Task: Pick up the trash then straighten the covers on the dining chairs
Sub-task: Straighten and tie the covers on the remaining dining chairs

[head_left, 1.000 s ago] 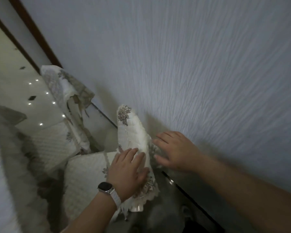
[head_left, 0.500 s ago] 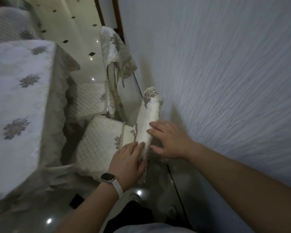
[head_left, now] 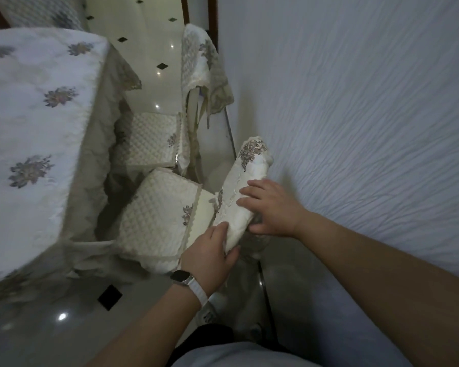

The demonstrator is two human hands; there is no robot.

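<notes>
The near dining chair stands beside the wall, its backrest wrapped in a cream cover with a floral patch at the top. My left hand, with a white-strapped watch on the wrist, grips the cover's lower front edge. My right hand lies flat on the cover's wall side, fingers spread. The quilted seat cushion lies left of the backrest. A second chair farther back carries a rumpled backrest cover hanging unevenly. No trash is visible.
The dining table with a white floral cloth fills the left. A textured white wall runs along the right, close to both chairs. Glossy tiled floor with black diamond insets lies below. The far chair's seat cushion sits under the table edge.
The view has swung left and down, bringing the table into sight. My left hand has slid down to the cover's lower edge while my right hand has moved onto its wall side.
</notes>
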